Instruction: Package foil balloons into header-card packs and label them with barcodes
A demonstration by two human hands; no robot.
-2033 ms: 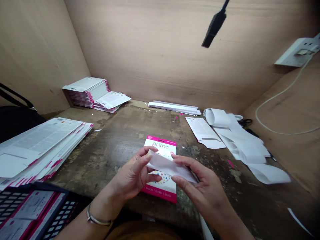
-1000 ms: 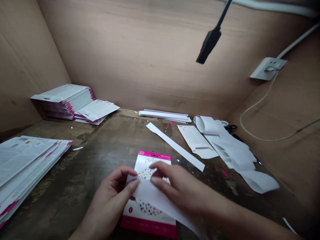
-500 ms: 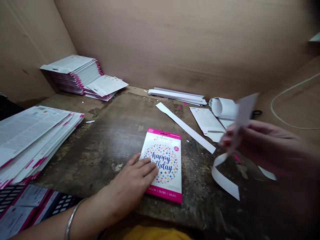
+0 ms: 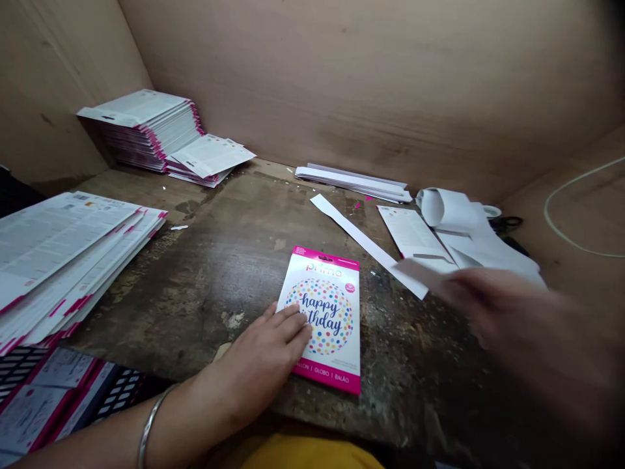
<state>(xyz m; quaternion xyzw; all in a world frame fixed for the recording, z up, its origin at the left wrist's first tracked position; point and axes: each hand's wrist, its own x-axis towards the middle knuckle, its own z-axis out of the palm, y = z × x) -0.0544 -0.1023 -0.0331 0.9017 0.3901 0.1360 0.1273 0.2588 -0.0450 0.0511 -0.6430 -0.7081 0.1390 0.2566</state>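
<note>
The balloon card [image 4: 325, 319] lies flat on the worn wooden bench [image 4: 234, 247], close to the near edge, a white rectangle with a hot-pink band across top and bottom. Its middle carries a round burst of coloured dots with "happy birthday" in dark blue script, partly covered by fingertips; the top band shows "prima" in pale letters, and the bottom strip reads "BALLON | GLOBO | BALÃO". The left hand [image 4: 261, 365] lies flat and open, fingers spread onto the card's left half, pressing it down; a thin metal bangle [image 4: 146, 426] circles that wrist. The right hand [image 4: 508, 312] is off to the right above the bench, blurred, pinching a pale paper strip [image 4: 415, 268]. A long white strip [image 4: 366, 244] lies diagonally just beyond the card. Stacks of printed cards [image 4: 63, 247] with pink edges sit at the left.
</note>
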